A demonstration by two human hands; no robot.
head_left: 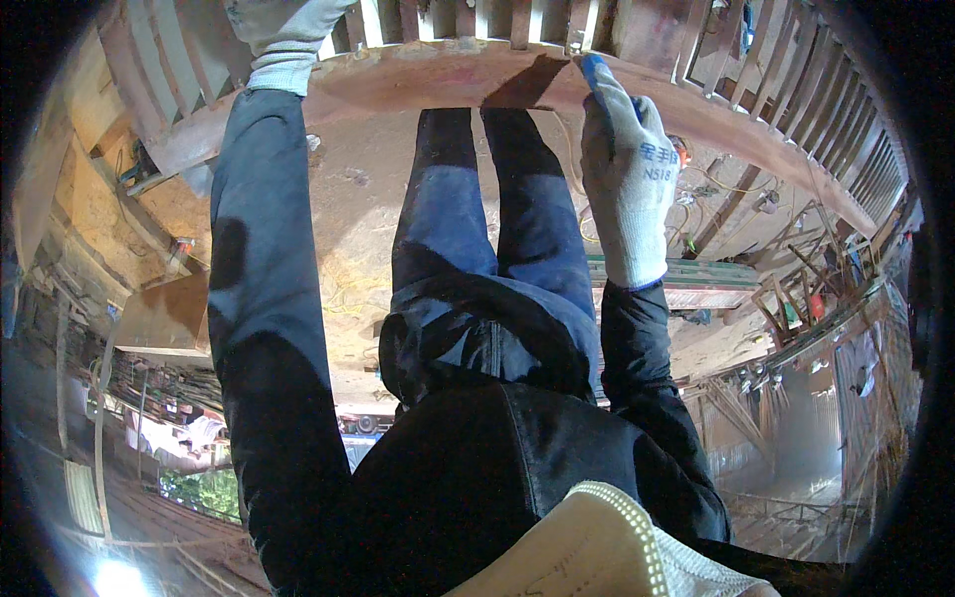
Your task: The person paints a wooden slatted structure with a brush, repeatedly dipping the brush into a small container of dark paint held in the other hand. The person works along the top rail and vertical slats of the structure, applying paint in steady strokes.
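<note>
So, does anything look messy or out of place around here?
Yes: to the right of the gloved right hand, wooden sticks lie jumbled at various angles, which looks untidy against the regular row of slats. No spill stands out.

1. Curved rail (418, 85): wood by the look of it, reddish-brown, matt, a bit blotchy.
2. Slats (522, 22): wood too, with plain flat faces.
3. Right glove (625, 149): pale knitted cloth, matt; blue coating at the fingertip.
4. Left glove (284, 25): cloth, ribbed at the cuff.
5. Jacket sleeve (264, 259), trousers (443, 204): dark matt cloth.
6. Floor (348, 189): dull, dusty-looking; I can't tell its material.
</note>
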